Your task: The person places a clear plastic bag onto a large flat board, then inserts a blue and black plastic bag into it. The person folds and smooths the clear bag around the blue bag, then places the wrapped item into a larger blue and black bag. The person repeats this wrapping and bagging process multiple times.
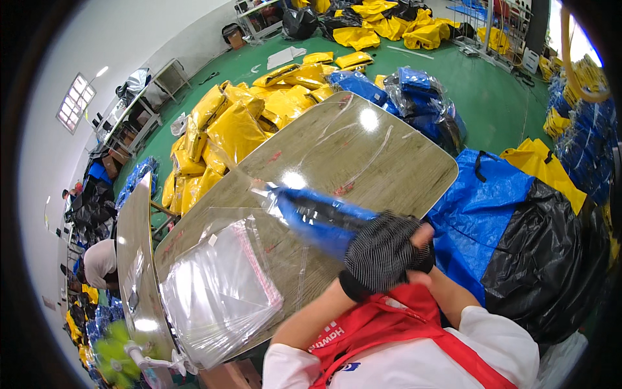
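A folded blue and black bag (321,219), smeared by motion, slants over the table, with clear plastic film at its far end. Its near end runs in under my left hand (381,251), which wears a black fingerless mesh glove and is closed on it. My right hand (424,260), also in a black glove, sits tight against the left one and is mostly covered by it; its fingers are hidden. To the left of the bag lies a fanned stack of clear plastic sleeves (217,288) with red-marked edges.
Yellow packed bundles (240,126) heap beyond the wood-patterned table (395,165). Wrapped blue bundles (421,97) lie past its far corner. Large blue and black sheeting (483,207) spreads at my right. A green fan (116,356) stands at lower left; a person (100,262) bends behind it.
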